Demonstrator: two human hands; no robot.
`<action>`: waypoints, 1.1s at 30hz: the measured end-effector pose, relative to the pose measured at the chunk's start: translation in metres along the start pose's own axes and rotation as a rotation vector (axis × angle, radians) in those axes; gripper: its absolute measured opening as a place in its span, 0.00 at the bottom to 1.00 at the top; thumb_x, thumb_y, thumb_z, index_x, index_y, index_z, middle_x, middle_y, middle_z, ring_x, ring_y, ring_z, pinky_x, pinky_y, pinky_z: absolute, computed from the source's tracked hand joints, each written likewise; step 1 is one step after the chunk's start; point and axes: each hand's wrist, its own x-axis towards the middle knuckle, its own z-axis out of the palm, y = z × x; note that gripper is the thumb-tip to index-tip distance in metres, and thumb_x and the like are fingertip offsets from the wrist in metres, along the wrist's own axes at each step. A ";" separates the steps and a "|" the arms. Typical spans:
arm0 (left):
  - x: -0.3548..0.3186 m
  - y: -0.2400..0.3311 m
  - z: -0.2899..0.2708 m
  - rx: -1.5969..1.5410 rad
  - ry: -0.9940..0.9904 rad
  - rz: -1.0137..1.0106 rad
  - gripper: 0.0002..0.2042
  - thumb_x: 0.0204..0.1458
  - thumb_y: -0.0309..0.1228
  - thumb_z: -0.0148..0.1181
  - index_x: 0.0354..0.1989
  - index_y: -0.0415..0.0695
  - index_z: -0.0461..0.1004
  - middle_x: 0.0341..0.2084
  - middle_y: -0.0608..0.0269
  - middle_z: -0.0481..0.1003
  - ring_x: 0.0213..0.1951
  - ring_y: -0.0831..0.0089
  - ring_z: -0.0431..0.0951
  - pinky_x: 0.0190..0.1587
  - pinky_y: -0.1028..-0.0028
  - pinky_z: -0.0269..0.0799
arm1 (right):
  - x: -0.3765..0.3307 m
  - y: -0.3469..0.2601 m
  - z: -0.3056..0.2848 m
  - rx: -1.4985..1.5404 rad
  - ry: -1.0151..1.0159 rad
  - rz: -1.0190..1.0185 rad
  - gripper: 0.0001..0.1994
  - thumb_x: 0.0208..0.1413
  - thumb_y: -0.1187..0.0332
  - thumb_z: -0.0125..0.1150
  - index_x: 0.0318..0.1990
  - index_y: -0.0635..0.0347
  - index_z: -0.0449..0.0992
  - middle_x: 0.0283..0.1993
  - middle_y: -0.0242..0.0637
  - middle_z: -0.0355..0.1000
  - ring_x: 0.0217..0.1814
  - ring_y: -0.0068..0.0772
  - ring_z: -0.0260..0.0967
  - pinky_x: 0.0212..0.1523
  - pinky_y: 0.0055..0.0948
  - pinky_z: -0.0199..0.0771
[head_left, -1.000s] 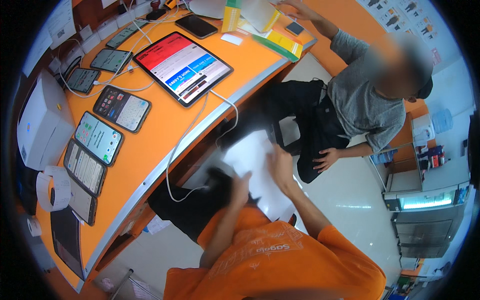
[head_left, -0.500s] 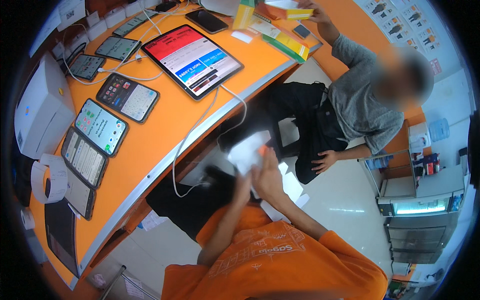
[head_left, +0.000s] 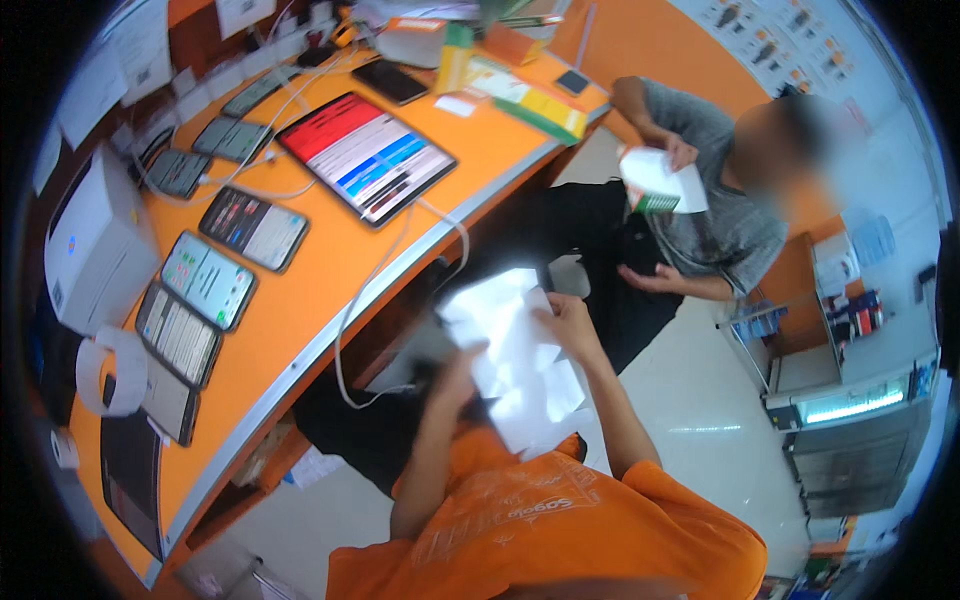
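I hold a bundle of white paper sheets [head_left: 515,355] in front of my chest, over my lap. My right hand [head_left: 570,325] grips the upper right edge of the sheets. My left hand [head_left: 458,375] is under the left side of the sheets and is partly hidden by them. Both forearms rise from my orange shirt at the lower edge. The papers are bright and washed out, so nothing on them can be made out.
A curved orange counter [head_left: 300,300] on my left carries a large tablet [head_left: 365,155], several phones [head_left: 208,280] on white cables and a white printer [head_left: 90,240]. A seated person in a grey shirt [head_left: 720,210] holds a white and green card [head_left: 655,180]. A shelf unit [head_left: 850,400] stands right.
The paper sheets have come up and turned in my hands, now spread wider. The seated person has pulled an arm back from the counter and now holds a card at chest height.
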 end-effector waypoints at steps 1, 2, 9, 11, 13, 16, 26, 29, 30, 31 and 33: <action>0.008 0.008 -0.003 -0.030 -0.081 -0.024 0.22 0.53 0.25 0.64 0.57 0.36 0.69 0.49 0.55 0.75 0.50 0.64 0.78 0.53 0.67 0.75 | 0.004 0.001 -0.015 0.209 -0.074 0.092 0.16 0.55 0.72 0.66 0.50 0.68 0.80 0.42 0.47 0.81 0.37 0.42 0.81 0.43 0.35 0.80; 0.020 0.020 -0.005 0.064 -0.074 -0.096 0.21 0.52 0.25 0.64 0.55 0.36 0.70 0.46 0.55 0.76 0.45 0.63 0.80 0.49 0.68 0.78 | 0.005 0.004 -0.032 0.412 -0.134 0.210 0.14 0.56 0.73 0.67 0.49 0.69 0.81 0.42 0.45 0.81 0.37 0.38 0.81 0.43 0.33 0.80; 0.063 0.049 0.019 0.373 -0.098 0.127 0.13 0.54 0.24 0.64 0.48 0.37 0.74 0.37 0.60 0.79 0.37 0.71 0.81 0.42 0.70 0.78 | -0.014 0.023 -0.044 0.723 -0.116 0.305 0.19 0.54 0.72 0.71 0.52 0.70 0.78 0.45 0.39 0.79 0.44 0.28 0.77 0.45 0.30 0.80; 0.073 0.052 0.023 0.536 -0.068 0.387 0.11 0.55 0.24 0.65 0.46 0.38 0.76 0.34 0.62 0.79 0.35 0.73 0.80 0.38 0.73 0.76 | -0.021 0.030 -0.036 0.605 -0.078 0.243 0.20 0.54 0.72 0.70 0.53 0.70 0.77 0.45 0.41 0.79 0.43 0.30 0.78 0.43 0.28 0.78; 0.082 0.053 0.022 0.744 -0.051 0.453 0.09 0.54 0.23 0.66 0.42 0.38 0.77 0.32 0.63 0.79 0.32 0.77 0.78 0.34 0.76 0.72 | -0.021 0.037 -0.030 0.572 -0.022 0.214 0.20 0.55 0.72 0.70 0.54 0.71 0.77 0.44 0.42 0.79 0.42 0.30 0.78 0.41 0.27 0.77; 0.091 0.052 0.023 0.805 -0.070 0.426 0.08 0.54 0.23 0.66 0.42 0.37 0.78 0.32 0.61 0.79 0.32 0.77 0.78 0.34 0.75 0.73 | -0.010 0.046 -0.027 0.667 0.103 0.147 0.20 0.54 0.68 0.71 0.51 0.71 0.78 0.36 0.41 0.79 0.38 0.29 0.77 0.38 0.27 0.75; 0.065 0.068 0.053 1.249 0.145 0.537 0.14 0.50 0.25 0.69 0.45 0.34 0.81 0.34 0.55 0.82 0.33 0.72 0.80 0.38 0.73 0.75 | 0.024 0.054 -0.030 -0.088 0.291 -0.148 0.15 0.50 0.63 0.71 0.39 0.68 0.83 0.27 0.46 0.78 0.27 0.37 0.75 0.34 0.33 0.75; 0.056 0.067 0.061 1.281 0.229 0.545 0.15 0.48 0.27 0.71 0.44 0.35 0.82 0.33 0.55 0.81 0.33 0.71 0.79 0.38 0.72 0.74 | 0.017 0.047 -0.028 -0.046 0.316 -0.106 0.14 0.49 0.64 0.71 0.38 0.67 0.83 0.27 0.49 0.77 0.28 0.43 0.75 0.34 0.36 0.75; 0.054 0.067 0.063 1.253 0.246 0.519 0.16 0.48 0.28 0.72 0.44 0.36 0.82 0.33 0.55 0.81 0.33 0.71 0.79 0.38 0.71 0.74 | 0.015 0.045 -0.028 -0.033 0.328 -0.103 0.13 0.48 0.64 0.71 0.37 0.66 0.84 0.28 0.49 0.77 0.29 0.48 0.76 0.36 0.38 0.76; 0.053 0.067 0.065 1.215 0.259 0.475 0.16 0.47 0.29 0.72 0.44 0.36 0.82 0.32 0.56 0.81 0.33 0.71 0.79 0.38 0.71 0.74 | 0.013 0.043 -0.028 -0.013 0.326 -0.073 0.13 0.48 0.64 0.72 0.37 0.65 0.84 0.28 0.50 0.77 0.31 0.52 0.76 0.38 0.40 0.77; 0.050 0.066 0.066 1.238 0.299 0.440 0.16 0.47 0.29 0.72 0.43 0.36 0.82 0.29 0.59 0.79 0.31 0.71 0.77 0.36 0.72 0.73 | 0.007 0.041 -0.025 0.013 0.361 -0.076 0.12 0.49 0.66 0.71 0.36 0.66 0.83 0.30 0.51 0.77 0.33 0.53 0.77 0.39 0.41 0.76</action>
